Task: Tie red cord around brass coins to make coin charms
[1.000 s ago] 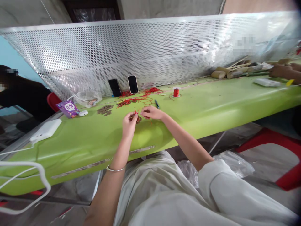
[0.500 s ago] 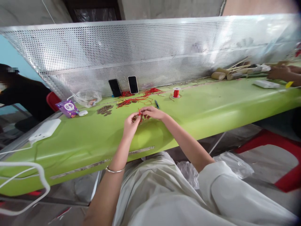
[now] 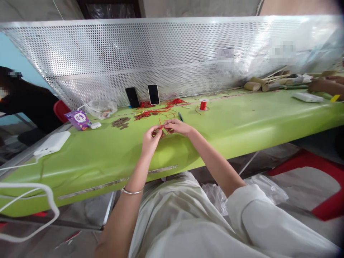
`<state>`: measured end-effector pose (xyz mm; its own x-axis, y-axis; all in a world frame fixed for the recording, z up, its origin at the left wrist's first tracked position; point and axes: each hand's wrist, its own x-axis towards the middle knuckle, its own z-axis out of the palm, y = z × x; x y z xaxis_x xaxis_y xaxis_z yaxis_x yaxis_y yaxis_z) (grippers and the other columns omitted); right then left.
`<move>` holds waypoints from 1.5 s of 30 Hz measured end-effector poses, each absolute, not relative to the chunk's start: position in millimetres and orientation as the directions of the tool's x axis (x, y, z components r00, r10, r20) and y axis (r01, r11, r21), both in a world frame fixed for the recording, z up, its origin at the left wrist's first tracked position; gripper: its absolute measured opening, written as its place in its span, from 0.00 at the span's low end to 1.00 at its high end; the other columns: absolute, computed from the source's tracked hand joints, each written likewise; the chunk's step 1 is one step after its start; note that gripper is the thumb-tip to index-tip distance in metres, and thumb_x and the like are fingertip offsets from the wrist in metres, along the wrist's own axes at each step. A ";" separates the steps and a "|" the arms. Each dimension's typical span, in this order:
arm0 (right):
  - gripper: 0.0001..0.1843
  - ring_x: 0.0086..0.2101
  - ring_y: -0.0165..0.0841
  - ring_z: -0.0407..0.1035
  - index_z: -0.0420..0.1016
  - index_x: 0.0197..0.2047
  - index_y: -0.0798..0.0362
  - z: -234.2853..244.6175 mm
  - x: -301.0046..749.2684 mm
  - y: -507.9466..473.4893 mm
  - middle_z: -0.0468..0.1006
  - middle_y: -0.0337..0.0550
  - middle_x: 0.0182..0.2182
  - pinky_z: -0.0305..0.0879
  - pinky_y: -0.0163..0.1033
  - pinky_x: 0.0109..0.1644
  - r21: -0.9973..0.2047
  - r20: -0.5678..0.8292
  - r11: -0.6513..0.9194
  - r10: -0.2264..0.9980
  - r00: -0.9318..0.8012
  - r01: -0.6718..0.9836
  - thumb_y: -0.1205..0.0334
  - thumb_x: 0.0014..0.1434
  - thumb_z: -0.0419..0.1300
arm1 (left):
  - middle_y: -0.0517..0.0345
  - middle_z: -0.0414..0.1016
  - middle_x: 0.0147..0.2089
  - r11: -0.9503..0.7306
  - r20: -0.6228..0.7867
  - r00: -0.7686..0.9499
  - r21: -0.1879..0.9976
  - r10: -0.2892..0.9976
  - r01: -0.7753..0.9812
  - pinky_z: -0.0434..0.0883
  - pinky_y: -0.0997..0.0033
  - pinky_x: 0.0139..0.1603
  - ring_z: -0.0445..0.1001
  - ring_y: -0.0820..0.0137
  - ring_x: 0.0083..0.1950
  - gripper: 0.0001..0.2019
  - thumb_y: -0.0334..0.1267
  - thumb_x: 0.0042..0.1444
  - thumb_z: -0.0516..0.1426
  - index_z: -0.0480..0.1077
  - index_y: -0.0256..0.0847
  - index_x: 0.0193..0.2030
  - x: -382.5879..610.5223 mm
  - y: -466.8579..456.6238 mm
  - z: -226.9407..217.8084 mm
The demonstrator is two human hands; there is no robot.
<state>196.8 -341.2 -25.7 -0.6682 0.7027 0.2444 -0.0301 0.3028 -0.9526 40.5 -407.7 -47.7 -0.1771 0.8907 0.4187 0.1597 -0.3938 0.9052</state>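
Note:
Between my two hands, just above the green table (image 3: 228, 123), is a red cord (image 3: 162, 127) with a loose end sticking up. My left hand (image 3: 152, 139) is closed on the cord, thumb against the fingers; small brownish pieces show partly beneath it. My right hand (image 3: 176, 127) pinches the cord from the other side, its fingertips close to the left thumb. Beyond the hands lies a tangle of red cords (image 3: 146, 114). Flat brown coin-like discs (image 3: 121, 122) are piled to the left. A spool of red cord (image 3: 203, 105) and a dark pen (image 3: 180, 116) are to the right.
Two phones, one black (image 3: 132, 98) and one white-edged (image 3: 153, 94), lean on the perforated metal screen (image 3: 177, 53). At left are a purple packet (image 3: 79, 120), a plastic bag (image 3: 102, 108) and a white power bank (image 3: 53, 142). Bamboo pieces (image 3: 252, 86) and another person's hand (image 3: 325, 85) are far right.
My right hand has shifted slightly right, away from the left, and more red cord shows between them. The camera view has tilted a little.

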 end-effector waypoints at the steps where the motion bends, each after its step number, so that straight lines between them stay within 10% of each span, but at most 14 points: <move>1: 0.10 0.25 0.24 0.62 0.68 0.30 0.57 -24.9 196.9 -341.9 0.67 0.36 0.24 0.60 0.31 0.30 -0.954 0.245 0.297 0.713 -0.657 -0.033 0.57 0.52 0.55 | 0.57 0.74 0.30 -0.398 0.422 -0.182 0.904 0.888 0.156 0.67 0.75 0.28 0.71 0.72 0.28 0.14 0.40 0.46 0.62 0.72 0.39 0.41 41.2 -408.4 -46.7; 45: 0.15 0.23 0.24 0.60 0.74 0.34 0.60 -22.5 196.4 -343.7 0.70 0.38 0.23 0.56 0.32 0.27 -0.846 0.429 0.532 0.639 -0.638 -0.036 0.55 0.53 0.60 | 0.61 0.73 0.24 -0.342 0.345 -0.270 0.938 0.899 0.060 0.61 0.76 0.23 0.69 0.74 0.24 0.10 0.43 0.42 0.62 0.72 0.39 0.29 44.6 -408.3 -40.6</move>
<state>196.4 -343.7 -22.5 -0.6382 0.6391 0.4293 -0.0360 0.5322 -0.8458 44.6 -408.3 -40.6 -0.2704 0.8986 0.3455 0.0599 -0.3424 0.9376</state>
